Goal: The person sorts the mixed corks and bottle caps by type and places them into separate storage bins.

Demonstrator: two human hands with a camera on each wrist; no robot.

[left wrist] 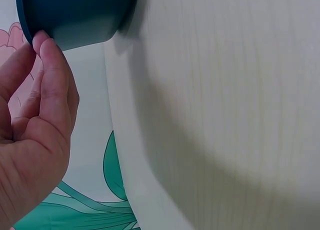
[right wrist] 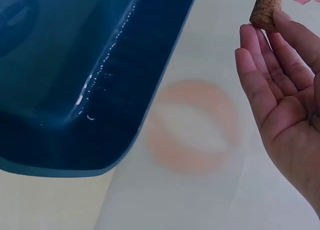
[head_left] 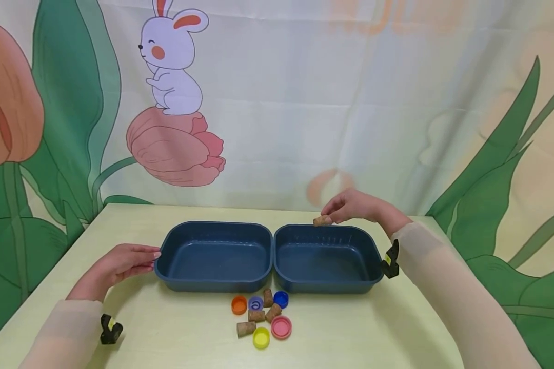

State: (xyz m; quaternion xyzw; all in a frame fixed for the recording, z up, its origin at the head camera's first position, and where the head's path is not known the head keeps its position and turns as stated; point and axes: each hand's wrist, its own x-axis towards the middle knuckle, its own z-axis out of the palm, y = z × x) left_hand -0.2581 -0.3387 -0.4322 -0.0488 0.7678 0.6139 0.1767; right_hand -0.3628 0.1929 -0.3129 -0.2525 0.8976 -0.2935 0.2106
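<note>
My right hand pinches a cork between thumb and fingers, above the back rim of the right dark blue tub. In the right wrist view the cork is held at the fingertips, off to the side of the tub. Glints line the tub's inside; whether it holds water I cannot tell. At the left end of the other dark blue tub, my left hand grips the rim. The left wrist view has the thumb and fingers at that tub's rim.
In front of the tubs, several corks lie among bottle caps: orange, purple, blue, pink and yellow. Both tubs stand side by side on a pale table. A printed curtain hangs behind.
</note>
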